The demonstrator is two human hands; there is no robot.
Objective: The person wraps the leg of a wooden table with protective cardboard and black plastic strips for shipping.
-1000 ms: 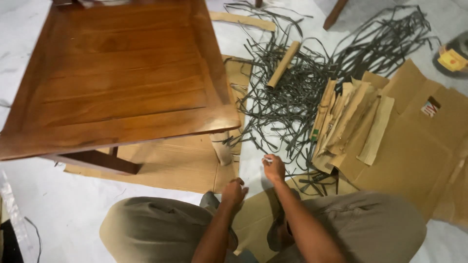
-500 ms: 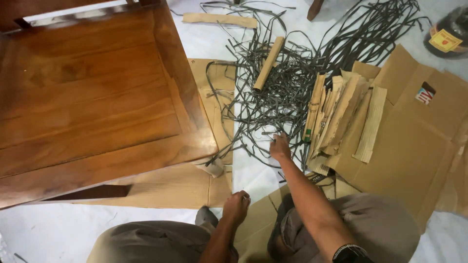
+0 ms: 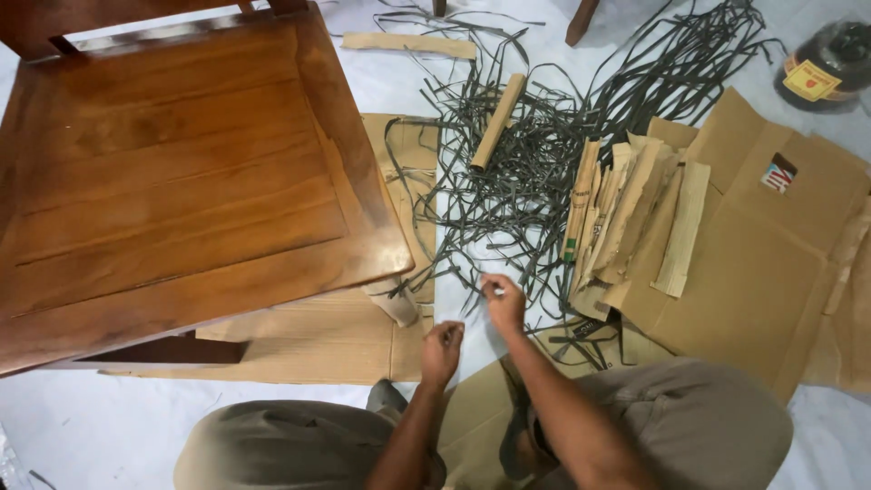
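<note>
My right hand [image 3: 502, 302] hovers over the white floor at the near edge of a tangle of dark grey straps [image 3: 526, 172]. Its fingers pinch a small pale object; what it is I cannot make out. My left hand [image 3: 442, 349] is curled into a fist just below and left of it, above flat cardboard [image 3: 318, 336], with nothing visible in it. A varnished wooden chair seat [image 3: 181, 181] fills the left side. Its nearest leg [image 3: 395, 301], wrapped in pale paper, stands a short way left of both hands.
Folded cardboard strips [image 3: 635, 218] are stacked right of the straps on a large opened cardboard box [image 3: 771, 263]. A cardboard tube [image 3: 497, 122] lies on the straps. A dark jar with a yellow label [image 3: 826, 68] stands at the far right. My knees are at the bottom.
My right hand reached out into the straps half a second ago and has drawn back toward me, pinching the pale object. My left hand rose slightly toward it. The view shifted a little.
</note>
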